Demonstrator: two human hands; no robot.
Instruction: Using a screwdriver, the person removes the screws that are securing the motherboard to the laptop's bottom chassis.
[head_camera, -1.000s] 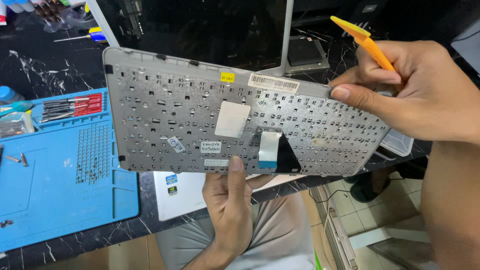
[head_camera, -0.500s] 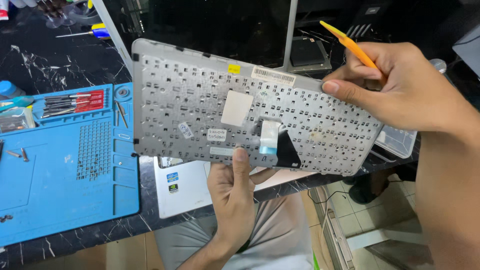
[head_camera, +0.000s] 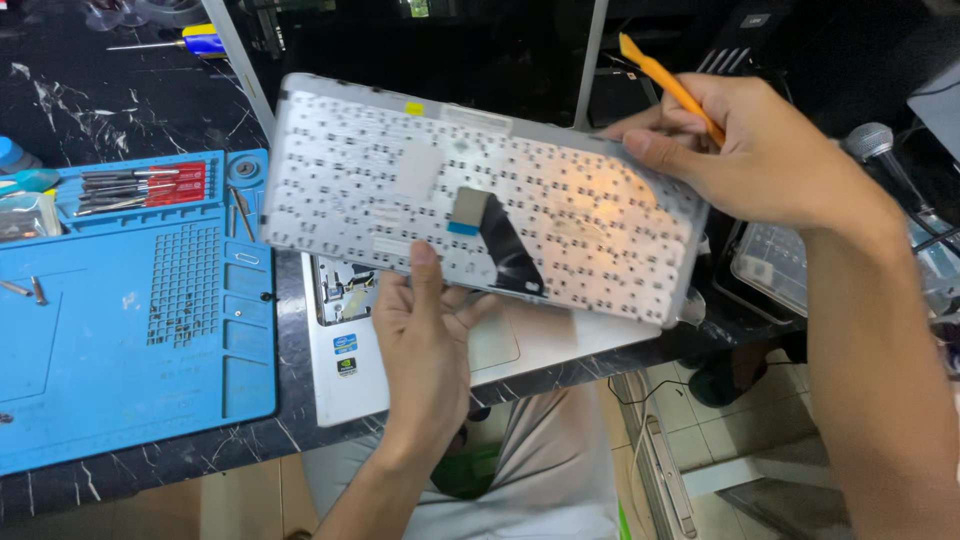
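The lifted keyboard (head_camera: 480, 200) hides most of the silver laptop base (head_camera: 400, 360) beneath it, its stickers are blurred, and the blue mat (head_camera: 120, 330) runs off the left edge.

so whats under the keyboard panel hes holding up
Below the keyboard panel the silver laptop base shows its front palm rest and two small stickers. The left hand covers part, and the panel hides the rest.

I see the keyboard (head_camera: 480, 200) back as matt silvery metal sheet, the pry tool (head_camera: 668, 85) smooth orange plastic, the mat (head_camera: 120, 330) at left matt blue rubber, the table (head_camera: 120, 100) glossy black marble.
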